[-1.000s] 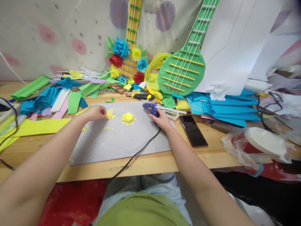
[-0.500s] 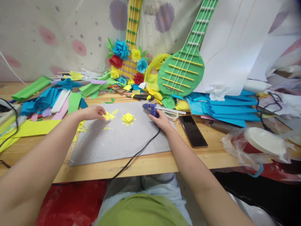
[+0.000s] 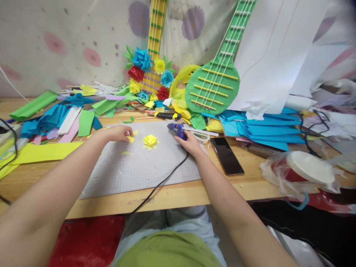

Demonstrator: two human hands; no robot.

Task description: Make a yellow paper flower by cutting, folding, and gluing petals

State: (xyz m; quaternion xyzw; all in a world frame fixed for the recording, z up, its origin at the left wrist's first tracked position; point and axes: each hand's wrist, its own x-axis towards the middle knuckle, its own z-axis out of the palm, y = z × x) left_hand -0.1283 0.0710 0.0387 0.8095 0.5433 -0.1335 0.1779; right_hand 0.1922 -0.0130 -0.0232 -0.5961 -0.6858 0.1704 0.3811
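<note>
My right hand (image 3: pixel 191 142) is closed round the handle of a blue hot glue gun (image 3: pixel 177 129), whose nozzle points left over the mat. Its black cord (image 3: pixel 164 181) runs down across the table edge. My left hand (image 3: pixel 122 133) has thumb and fingertips closed on a yellow paper petal piece (image 3: pixel 131 139), which the hand partly covers. Between the hands lies a yellow paper flower (image 3: pixel 150 141) with layered, pointed petals. A loose yellow petal scrap (image 3: pixel 126 153) rests below my left hand. All this is on a grey cutting mat (image 3: pixel 155 167).
A black phone (image 3: pixel 227 155) lies right of the mat, scissors (image 3: pixel 202 137) and a utility knife (image 3: pixel 164 115) behind it. Two paper-covered instruments, one green (image 3: pixel 213 87), one yellow with flowers (image 3: pixel 154 76), lean at the back. Coloured paper strips (image 3: pixel 52 115) crowd the left.
My left hand has shifted right over the yellow petal piece and now hides more of it. The right hand keeps the glue gun in nearly the same place. The view has moved slightly.
</note>
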